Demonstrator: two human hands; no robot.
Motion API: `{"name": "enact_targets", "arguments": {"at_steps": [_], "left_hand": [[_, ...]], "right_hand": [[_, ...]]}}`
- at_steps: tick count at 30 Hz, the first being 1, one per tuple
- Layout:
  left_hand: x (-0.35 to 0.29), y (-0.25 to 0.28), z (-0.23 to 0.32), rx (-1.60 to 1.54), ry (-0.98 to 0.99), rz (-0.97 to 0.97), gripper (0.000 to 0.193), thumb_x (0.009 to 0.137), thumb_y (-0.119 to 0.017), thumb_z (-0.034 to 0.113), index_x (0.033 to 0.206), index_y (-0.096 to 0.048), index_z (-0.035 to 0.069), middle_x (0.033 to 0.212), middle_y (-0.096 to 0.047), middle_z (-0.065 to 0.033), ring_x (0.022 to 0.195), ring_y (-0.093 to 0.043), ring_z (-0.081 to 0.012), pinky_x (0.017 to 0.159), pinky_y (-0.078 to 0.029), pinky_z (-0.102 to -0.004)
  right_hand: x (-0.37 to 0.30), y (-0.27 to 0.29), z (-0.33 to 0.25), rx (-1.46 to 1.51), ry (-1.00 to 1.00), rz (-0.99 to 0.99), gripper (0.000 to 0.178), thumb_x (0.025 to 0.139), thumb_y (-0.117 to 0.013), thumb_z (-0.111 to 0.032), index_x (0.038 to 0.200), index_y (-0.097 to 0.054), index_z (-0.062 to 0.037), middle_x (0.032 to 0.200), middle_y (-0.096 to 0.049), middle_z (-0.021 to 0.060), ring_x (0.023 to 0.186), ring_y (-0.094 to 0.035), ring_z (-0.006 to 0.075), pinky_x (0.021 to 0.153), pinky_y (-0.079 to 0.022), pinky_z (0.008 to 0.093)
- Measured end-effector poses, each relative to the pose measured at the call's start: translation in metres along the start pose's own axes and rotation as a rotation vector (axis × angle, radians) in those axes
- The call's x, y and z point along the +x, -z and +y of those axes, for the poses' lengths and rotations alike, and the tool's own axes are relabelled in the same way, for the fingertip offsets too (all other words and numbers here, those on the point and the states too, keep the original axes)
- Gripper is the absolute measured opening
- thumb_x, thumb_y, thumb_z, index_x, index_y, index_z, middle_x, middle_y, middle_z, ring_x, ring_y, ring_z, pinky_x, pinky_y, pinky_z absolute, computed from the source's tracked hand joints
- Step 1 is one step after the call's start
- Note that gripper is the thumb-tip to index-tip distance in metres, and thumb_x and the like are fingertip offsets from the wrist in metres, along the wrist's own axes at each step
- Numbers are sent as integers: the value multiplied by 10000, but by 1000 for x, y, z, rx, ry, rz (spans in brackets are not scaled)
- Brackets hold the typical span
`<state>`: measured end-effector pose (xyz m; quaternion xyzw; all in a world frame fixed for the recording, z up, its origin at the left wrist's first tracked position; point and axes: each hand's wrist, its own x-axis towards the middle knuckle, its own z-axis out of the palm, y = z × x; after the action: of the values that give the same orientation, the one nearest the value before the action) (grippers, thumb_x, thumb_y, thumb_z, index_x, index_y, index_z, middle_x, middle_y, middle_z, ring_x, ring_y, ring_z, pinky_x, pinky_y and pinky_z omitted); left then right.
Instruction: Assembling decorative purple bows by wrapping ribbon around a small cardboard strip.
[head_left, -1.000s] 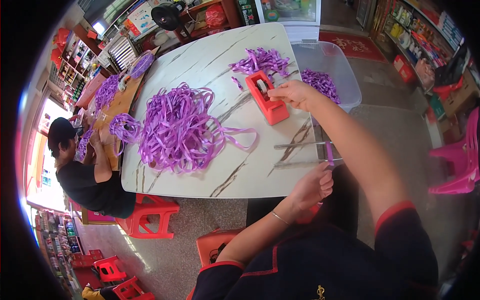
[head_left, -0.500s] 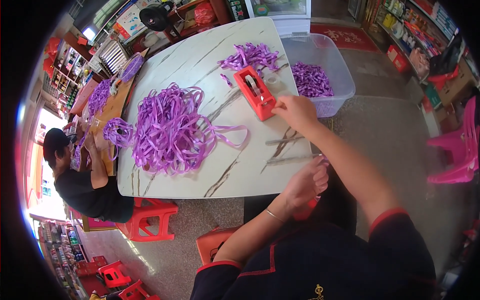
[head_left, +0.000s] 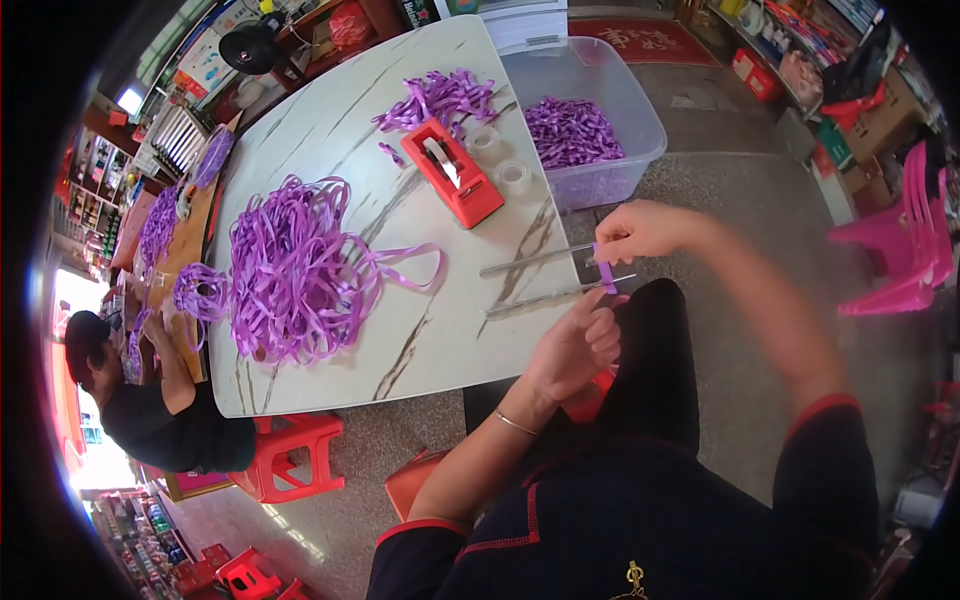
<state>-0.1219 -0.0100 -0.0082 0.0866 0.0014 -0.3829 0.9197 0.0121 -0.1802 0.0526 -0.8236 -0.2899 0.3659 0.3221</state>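
Two thin metal rods, an upper rod and a lower rod, jut over the table's right edge. A short strip of purple ribbon spans them near that edge. My right hand is closed in a pinch at the ribbon's upper end; any tape in its fingertips is too small to see. Below, my left hand is closed, its thumb and finger pinching the ribbon's lower end. A red tape dispenser stands on the marbled table, apart from both hands.
A large heap of purple ribbon covers the table's left part. Ribbon pieces lie behind the dispenser, and clear tape rolls beside it. A plastic bin holds more pieces. Another person sits at the left.
My right hand has left the front of the tape dispenser and come nearer to me, to the ribbon at the rods. My left hand stays by the rods. The whole view has shifted.
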Motion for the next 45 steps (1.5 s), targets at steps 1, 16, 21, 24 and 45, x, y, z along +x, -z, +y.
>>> {"name": "enact_targets", "arguments": {"at_steps": [1, 16, 21, 24, 45], "left_hand": [[0, 0, 0, -9, -3, -37, 339, 869, -376, 87, 1186, -491, 121, 619, -268, 27, 598, -301, -103, 573, -297, -229], [0, 3, -3, -24, -37, -7, 325, 879, -383, 97, 1184, -496, 122, 616, -267, 31, 602, -308, -98, 588, -298, -229], [2, 3, -4, -21, -33, -2, 332, 875, -377, 91, 1184, -495, 120, 611, -261, 30, 601, -308, -97, 588, -297, -229], [0, 3, -3, -31, -35, 20, 342, 868, -373, 81, 1187, -493, 116, 607, -262, 27, 599, -308, -99, 586, -298, -231], [2, -7, -4, -3, -53, 137, 422, 832, -399, 75, 1251, -412, 34, 605, -312, 25, 584, -322, -96, 574, -307, -223]], "right_hand": [[0, 0, -2, -60, -19, -5, 232, 821, -588, -268, 763, -608, -44, 624, -566, 9, 595, -518, 85, 555, -408, 256], [-1, -14, -21, -673, -154, 187, 262, 711, -629, -400, 730, -678, -144, 710, -647, 67, 703, -630, 258, 610, -483, 390], [-10, -26, -25, -902, -196, 346, 334, 705, -633, -448, 674, -677, -118, 688, -639, 105, 697, -632, 286, 624, -491, 392], [-14, -22, -21, -902, -259, 408, 418, 722, -616, -491, 678, -674, -80, 676, -635, 121, 693, -631, 281, 621, -492, 378], [64, -147, 98, 1923, 489, -171, 179, 908, -495, -248, 982, -545, -93, 727, -551, -20, 544, -495, 44, 451, -376, 183]]}}
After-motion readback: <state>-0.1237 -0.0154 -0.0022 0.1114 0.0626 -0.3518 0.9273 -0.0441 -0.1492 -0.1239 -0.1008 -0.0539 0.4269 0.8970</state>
